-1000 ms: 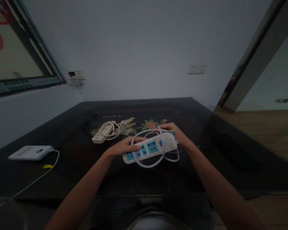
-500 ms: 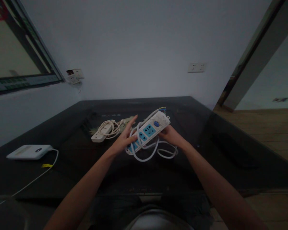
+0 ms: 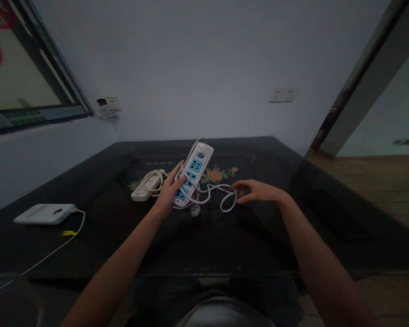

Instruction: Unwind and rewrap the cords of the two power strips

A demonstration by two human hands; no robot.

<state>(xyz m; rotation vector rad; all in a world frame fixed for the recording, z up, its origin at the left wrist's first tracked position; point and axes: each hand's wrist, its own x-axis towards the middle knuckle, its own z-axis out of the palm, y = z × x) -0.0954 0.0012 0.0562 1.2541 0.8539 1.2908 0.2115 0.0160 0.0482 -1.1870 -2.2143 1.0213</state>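
My left hand is closed around the lower part of a white power strip with blue socket panels, its thumb on the front. The strip is held tilted above the table, its top end leaning right. White cord wraps around it, and a plug hangs below its lower end. To the right, my right hand has its curved fingers at a loop of the same cord, which runs between fingertips and thumb. How firmly it grips is hard to see.
Left of my left hand, a second white power strip lies with its cord coiled on top. A white power bank with a cable is at the table's left. The dark table has a printed flower; wall sockets are behind.
The power strip has moved left and tipped more upright in my left hand. My right hand has left the strip's upper end and moved right, drawing out a loop of cord.
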